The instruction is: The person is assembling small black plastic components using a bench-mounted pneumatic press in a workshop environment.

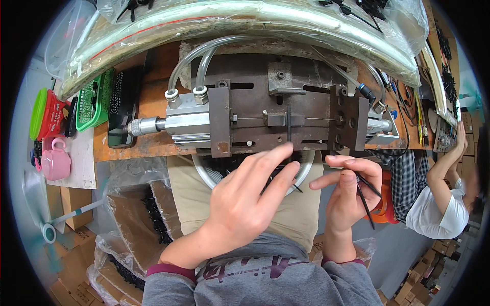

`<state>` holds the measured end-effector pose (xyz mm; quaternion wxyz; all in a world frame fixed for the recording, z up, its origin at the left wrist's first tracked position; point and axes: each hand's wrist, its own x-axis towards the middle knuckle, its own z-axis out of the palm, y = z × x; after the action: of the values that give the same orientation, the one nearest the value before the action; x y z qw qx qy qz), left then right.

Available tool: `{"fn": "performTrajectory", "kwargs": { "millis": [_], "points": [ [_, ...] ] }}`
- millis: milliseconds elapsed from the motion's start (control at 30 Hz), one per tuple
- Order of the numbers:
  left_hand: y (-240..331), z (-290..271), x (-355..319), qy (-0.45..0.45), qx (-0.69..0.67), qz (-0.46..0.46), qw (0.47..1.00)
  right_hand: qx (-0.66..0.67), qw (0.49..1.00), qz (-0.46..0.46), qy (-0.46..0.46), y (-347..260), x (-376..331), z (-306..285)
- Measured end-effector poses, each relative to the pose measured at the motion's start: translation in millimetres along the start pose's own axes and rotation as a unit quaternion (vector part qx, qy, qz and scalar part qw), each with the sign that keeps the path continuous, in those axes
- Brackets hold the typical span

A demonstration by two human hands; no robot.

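Note:
A brown metal fixture (pixel 311 109) with two facing clamp blocks stands on the bench in front of me. At its middle, a slim black rod (pixel 289 120) lies upright in the picture across a small grey block (pixel 277 120). My left hand (pixel 245 196) is open, its index fingertip at the rod's near end and the thumb apart from it. Whether that fingertip touches the rod is hard to tell. My right hand (pixel 347 191) is closed on slim black rods (pixel 365 204), which stick out beside the palm. A white-rimmed basin (pixel 203 173) with black pieces sits on my lap, partly hidden.
Silver cylinders (pixel 188 122) with clear hoses (pixel 178 71) flank the fixture. A plastic-wrapped roll (pixel 245 18) spans the back. Green basket (pixel 97 102), pink cup (pixel 55 160) and black tray (pixel 122 109) stand left. Open cartons (pixel 130 219) lie below. Another person (pixel 439 204) sits at right.

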<state>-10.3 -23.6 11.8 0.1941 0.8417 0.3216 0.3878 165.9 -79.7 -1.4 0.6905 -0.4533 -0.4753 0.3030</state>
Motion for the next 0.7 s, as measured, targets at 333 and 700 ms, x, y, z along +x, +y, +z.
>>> {"fn": "performTrajectory", "kwargs": {
  "millis": [333,700],
  "points": [
    [-11,16,11,-0.043,0.146,0.047,0.987,-0.01,0.988,0.133,-0.073,-16,1,-12],
    [-16,19,8,0.007,0.147,0.064,0.987,-0.055,0.982,0.164,-0.073,-14,9,-4]
  ]
}}
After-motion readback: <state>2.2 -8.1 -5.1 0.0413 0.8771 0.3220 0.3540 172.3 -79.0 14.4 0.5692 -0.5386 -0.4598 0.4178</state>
